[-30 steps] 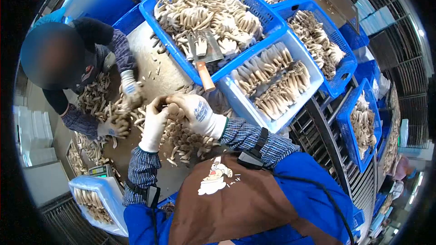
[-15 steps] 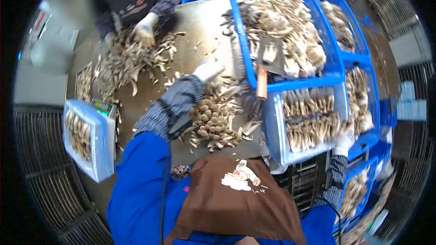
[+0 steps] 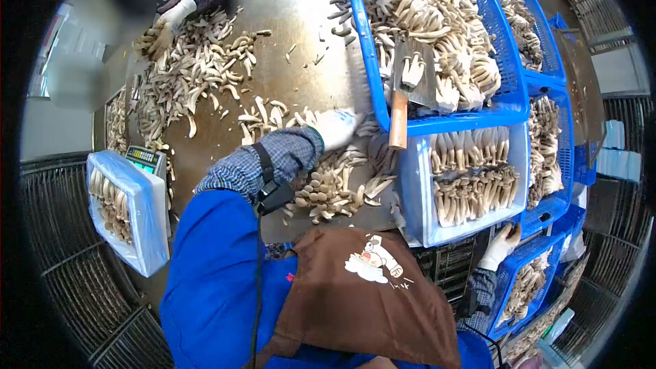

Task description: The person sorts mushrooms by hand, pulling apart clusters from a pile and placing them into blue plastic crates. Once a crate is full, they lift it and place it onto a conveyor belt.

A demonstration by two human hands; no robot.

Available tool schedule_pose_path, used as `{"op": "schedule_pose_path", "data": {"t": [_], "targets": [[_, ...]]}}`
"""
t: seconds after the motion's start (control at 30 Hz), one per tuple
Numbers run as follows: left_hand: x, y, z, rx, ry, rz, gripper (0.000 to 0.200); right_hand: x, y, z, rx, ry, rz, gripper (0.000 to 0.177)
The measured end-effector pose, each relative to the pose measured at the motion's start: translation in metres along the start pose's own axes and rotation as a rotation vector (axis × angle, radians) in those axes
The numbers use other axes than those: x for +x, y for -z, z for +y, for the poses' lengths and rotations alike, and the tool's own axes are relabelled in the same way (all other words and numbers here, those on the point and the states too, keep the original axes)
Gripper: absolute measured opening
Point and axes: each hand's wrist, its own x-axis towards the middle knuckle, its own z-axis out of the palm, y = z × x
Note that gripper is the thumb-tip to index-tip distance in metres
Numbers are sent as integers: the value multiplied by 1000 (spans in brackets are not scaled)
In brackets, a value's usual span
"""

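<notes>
Mushrooms [image 3: 320, 195] are spread loose on the metal table [image 3: 290, 17] in two main heaps, too many to be counted singly: one is gathered just in front of the brown apron [image 3: 362, 307], and a larger heap [image 3: 198, 61] is spread toward the far left. One gloved left hand [image 3: 336, 128] is held over the far side of the near heap, close to one large blue crate [image 3: 370, 48]; its fingertips are blurred, so whether anything is gripped cannot be told. One gloved right hand [image 3: 501, 246] is placed low at the right, near the corner of one white tray [image 3: 427, 222]; its grip is parted, and nothing is seen held. In that tray, mushrooms are laid in two rows. The large blue crate is filled with mushrooms, as are three smaller blue crates [image 3: 566, 154] at the right. On the large crate's mushrooms one cleaver [image 3: 427, 89] is rested, its wooden handle laid over the rim, with one mushroom cluster [image 3: 413, 70] on its blade. At the left, one wrapped tray [image 3: 148, 222] of mushrooms is set beside one scale display [image 3: 143, 156]. One co-worker's gloved hand [image 3: 172, 19] is seen at the larger heap.
</notes>
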Motion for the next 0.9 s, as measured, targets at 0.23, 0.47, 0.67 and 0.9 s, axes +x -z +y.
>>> {"op": "schedule_pose_path", "data": {"t": [0.23,0.47,0.67,0.9], "targets": [[-50,52,-81,-505,404,234,43,-106,-3,-178,583,534,-383,26],[-138,23,-122,-877,443,811,50,-157,-118,-310,154,1075,-766,50],[-205,9,-113,-1266,706,962,53,-136,-223,-391,-258,966,-727,29],[-234,-52,-178,-667,558,1222,65,-164,-238,-444,67,872,-842,40]]}}
